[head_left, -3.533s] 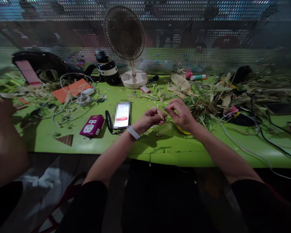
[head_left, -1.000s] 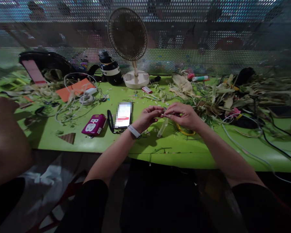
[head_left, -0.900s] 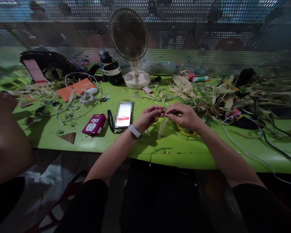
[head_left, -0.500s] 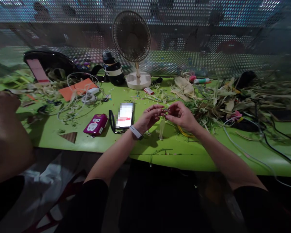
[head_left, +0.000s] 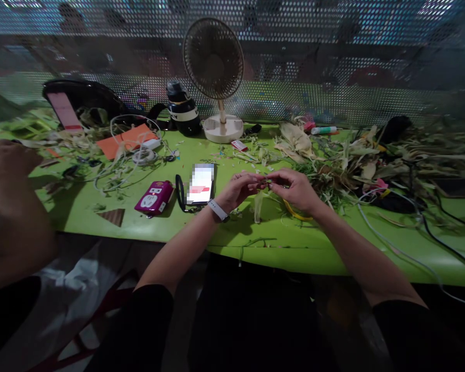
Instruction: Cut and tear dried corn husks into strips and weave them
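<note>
My left hand [head_left: 240,190] and my right hand [head_left: 292,188] meet above the green table, their fingertips closed in pinches. Between them is a small piece of plant stuff [head_left: 265,183], green and reddish, mostly covered by the fingers. Below the fingers, a pale strip like dry husk [head_left: 258,206] hangs or stands; I cannot tell whether it is joined to that piece. A yellow curved band [head_left: 297,213] lies under my right wrist. Close to my left wrist rests a lit phone [head_left: 200,184] with a black strap.
Dry husks and leaves [head_left: 344,165] are heaped to the right, with cables [head_left: 387,240] nearby. A purple box with sockets [head_left: 154,198], a fan [head_left: 221,128], a black bottle [head_left: 184,114] and orange paper [head_left: 126,140] occupy the left and back. Another person's arm [head_left: 15,206] rests at far left.
My right hand has tipped slightly lower, and the fingertips of both hands have drawn a little closer around the small plant piece. The camera view has shifted slightly.
</note>
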`<state>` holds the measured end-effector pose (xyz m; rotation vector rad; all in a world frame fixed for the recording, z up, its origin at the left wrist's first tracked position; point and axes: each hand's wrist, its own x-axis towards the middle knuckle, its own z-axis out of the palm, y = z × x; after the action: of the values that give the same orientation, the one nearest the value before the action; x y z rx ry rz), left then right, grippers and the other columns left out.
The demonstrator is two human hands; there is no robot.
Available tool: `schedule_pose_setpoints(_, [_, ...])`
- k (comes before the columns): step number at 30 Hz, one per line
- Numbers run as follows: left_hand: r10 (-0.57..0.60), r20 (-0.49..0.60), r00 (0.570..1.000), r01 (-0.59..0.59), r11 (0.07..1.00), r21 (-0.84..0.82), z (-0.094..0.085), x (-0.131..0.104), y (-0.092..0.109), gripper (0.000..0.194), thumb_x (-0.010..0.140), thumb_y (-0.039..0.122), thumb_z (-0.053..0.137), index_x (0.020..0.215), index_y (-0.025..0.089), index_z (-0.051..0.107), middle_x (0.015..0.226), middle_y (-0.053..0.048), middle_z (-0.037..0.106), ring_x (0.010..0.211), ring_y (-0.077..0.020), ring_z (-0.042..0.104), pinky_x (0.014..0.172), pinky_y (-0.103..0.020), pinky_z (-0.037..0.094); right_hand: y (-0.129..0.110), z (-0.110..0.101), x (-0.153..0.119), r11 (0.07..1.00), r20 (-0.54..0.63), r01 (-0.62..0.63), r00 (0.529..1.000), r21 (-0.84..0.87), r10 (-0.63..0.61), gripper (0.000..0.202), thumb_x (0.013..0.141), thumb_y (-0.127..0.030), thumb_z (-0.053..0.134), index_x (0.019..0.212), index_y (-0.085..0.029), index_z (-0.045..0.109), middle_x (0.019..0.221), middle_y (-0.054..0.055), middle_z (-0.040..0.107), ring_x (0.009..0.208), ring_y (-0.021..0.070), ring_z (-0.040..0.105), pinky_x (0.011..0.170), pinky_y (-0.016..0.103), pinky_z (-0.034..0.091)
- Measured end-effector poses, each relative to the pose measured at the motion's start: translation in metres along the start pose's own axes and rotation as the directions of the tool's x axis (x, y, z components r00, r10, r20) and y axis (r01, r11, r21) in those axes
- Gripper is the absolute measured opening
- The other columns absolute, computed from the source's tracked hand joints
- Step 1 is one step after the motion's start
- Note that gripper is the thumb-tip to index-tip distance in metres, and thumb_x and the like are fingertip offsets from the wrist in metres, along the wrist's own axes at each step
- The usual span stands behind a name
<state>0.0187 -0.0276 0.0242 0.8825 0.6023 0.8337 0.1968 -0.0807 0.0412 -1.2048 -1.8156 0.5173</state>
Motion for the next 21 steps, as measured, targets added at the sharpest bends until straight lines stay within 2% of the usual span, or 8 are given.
schedule_pose_setpoints(4, [-0.007, 0.015, 1.0, 0.007, 1.0, -0.005, 0.0, -0.001, 0.0, 0.015, 0.063, 0.024, 0.078, 0.068, 0.012, 0.071, 0.053, 0.003, 0.06, 0.056, -0.0062, 0.061, 0.066, -0.02, 0.051, 0.0, 0.001, 0.0, 1.0, 0.003, 0.02, 1.0, -0.009, -0.02, 0.02, 0.079, -0.02, 0.061, 0.095, -0.017, 0.073, 0.084, 0.006, 0.069, 0.073, 0.0157, 0.062, 0.068, 0.03, 0.05])
schedule_pose_setpoints(7, [-0.028, -0.006, 1.0, 0.028, 0.999, 0.024, -0.001, 0.0, 0.0, 0.02, 0.056, 0.022, 0.084, 0.07, 0.013, 0.073, 0.065, -0.001, 0.07, 0.063, -0.0079, 0.065, 0.066, -0.019, 0.051, 0.001, 0.001, 0.0, 1.0, 0.007, 0.02, 1.0, -0.011, -0.02, 0.02, 0.079, -0.02, 0.061, 0.094, -0.017, 0.073, 0.084, 0.006, 0.069, 0.073, 0.0157, 0.062, 0.068, 0.029, 0.05])
schedule_pose_setpoints(10, [-0.054, -0.008, 0.998, 0.055, 0.997, 0.049, -0.004, 0.0, 0.001, 0.023, 0.053, 0.019, 0.087, 0.072, 0.014, 0.074, 0.072, -0.003, 0.074, 0.067, -0.0094, 0.068, 0.069, -0.02, 0.053, 0.002, 0.001, 0.0, 1.0, 0.01, 0.013, 1.0, -0.023, -0.013, 0.019, 0.078, -0.02, 0.061, 0.093, -0.017, 0.073, 0.083, 0.005, 0.069, 0.072, 0.0159, 0.062, 0.067, 0.029, 0.049])
schedule_pose_setpoints(15, [-0.1, 0.055, 0.993, 0.092, 0.987, 0.13, -0.008, -0.001, 0.006, 0.025, 0.058, 0.015, 0.085, 0.081, 0.015, 0.075, 0.076, -0.002, 0.075, 0.069, -0.0081, 0.069, 0.072, -0.02, 0.053, 0.005, -0.001, 0.003, 0.999, 0.076, -0.043, 0.996, -0.034, 0.045, 0.023, 0.076, -0.02, 0.061, 0.095, -0.015, 0.073, 0.083, 0.006, 0.068, 0.072, 0.0156, 0.06, 0.069, 0.029, 0.047])
schedule_pose_setpoints(21, [-0.135, 0.158, 0.978, 0.098, 0.971, 0.218, -0.013, 0.0, 0.011, 0.036, 0.057, 0.014, 0.086, 0.09, 0.014, 0.072, 0.073, 0.0, 0.073, 0.067, -0.009, 0.069, 0.066, -0.019, 0.052, 0.007, -0.001, 0.003, 0.995, 0.196, -0.038, 0.979, -0.094, 0.056, 0.014, 0.076, -0.021, 0.059, 0.079, -0.015, 0.071, 0.073, 0.002, 0.062, 0.069, 0.0136, 0.054, 0.065, 0.026, 0.041])
